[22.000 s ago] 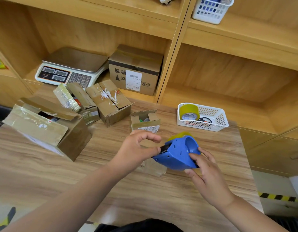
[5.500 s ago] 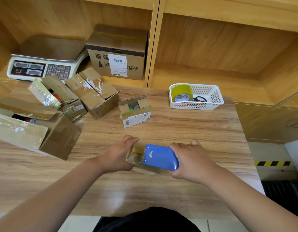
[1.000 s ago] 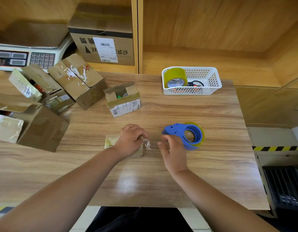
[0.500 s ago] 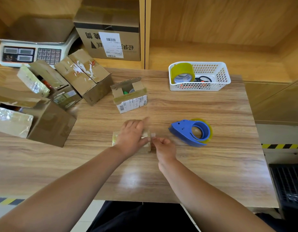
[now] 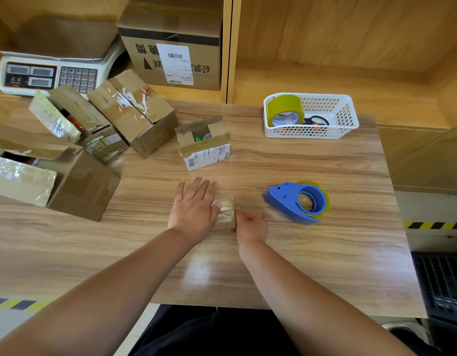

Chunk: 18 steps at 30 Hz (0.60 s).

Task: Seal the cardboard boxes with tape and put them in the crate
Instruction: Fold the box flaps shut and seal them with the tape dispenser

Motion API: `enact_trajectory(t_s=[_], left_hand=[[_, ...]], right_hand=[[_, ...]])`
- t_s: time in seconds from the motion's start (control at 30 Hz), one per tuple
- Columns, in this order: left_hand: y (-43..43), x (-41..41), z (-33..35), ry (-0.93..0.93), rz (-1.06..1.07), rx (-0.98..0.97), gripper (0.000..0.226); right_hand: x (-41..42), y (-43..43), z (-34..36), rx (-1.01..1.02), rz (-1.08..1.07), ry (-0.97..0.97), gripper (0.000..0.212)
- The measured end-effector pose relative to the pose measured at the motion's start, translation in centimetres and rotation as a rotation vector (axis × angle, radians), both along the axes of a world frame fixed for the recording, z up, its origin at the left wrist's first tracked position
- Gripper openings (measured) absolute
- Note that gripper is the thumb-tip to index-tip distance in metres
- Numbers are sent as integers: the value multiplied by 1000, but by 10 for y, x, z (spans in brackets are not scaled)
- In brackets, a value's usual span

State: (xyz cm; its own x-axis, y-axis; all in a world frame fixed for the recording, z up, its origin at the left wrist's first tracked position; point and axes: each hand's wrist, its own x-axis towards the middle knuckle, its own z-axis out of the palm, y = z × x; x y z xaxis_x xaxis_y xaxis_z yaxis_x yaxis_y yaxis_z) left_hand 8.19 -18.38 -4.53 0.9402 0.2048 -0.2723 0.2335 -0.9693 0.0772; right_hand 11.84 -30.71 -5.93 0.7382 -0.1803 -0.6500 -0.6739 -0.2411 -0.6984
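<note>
I count five cardboard boxes (image 5: 204,147) on the worktop (image 5: 325,253); my left hand (image 5: 194,209), fingers straight, presses the small taped box (image 5: 226,214) mid-worktop; right hand (image 5: 251,224) touches its end, fingers hidden; one dispenser (image 5: 296,201) beside

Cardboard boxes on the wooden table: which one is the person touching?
The smallest, tape-wrapped cardboard box, under the flat left hand, right hand at its end. The other boxes stand untouched farther back.
</note>
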Motion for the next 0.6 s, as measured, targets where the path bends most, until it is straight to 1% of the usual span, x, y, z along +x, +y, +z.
enact_trajectory(t_s=[0.03, 0.1, 0.17, 0.2, 0.33, 0.5, 0.53, 0.57, 0.6], left_hand=[[0, 0, 1, 1, 0, -1, 61], [0, 0, 3, -6, -2, -6, 60], [1, 0, 3, -11, -3, -6, 59], [1, 0, 3, -11, -6, -3, 60], [1, 1, 2, -4, -7, -1, 59], [2, 0, 1, -11, -25, -13, 56], [3, 0, 1, -39, -40, -38, 55], [5, -1, 0, -105, -45, -78, 54], [7, -4, 0, -210, -25, -126, 53]], right_hand=[[0, -2, 1, -33, 37, -23, 14], [-4, -6, 3, -82, 134, -150, 24], [-11, -6, 6, -87, 233, -265, 30], [-15, -5, 7, -66, 269, -290, 32], [-25, -3, 9, 96, 320, -234, 38], [-27, -7, 6, 74, 478, -206, 44], [-24, -7, 6, 57, 502, -206, 45], [-21, -8, 7, 34, 521, -216, 47], [-18, -8, 8, 8, 537, -235, 49]])
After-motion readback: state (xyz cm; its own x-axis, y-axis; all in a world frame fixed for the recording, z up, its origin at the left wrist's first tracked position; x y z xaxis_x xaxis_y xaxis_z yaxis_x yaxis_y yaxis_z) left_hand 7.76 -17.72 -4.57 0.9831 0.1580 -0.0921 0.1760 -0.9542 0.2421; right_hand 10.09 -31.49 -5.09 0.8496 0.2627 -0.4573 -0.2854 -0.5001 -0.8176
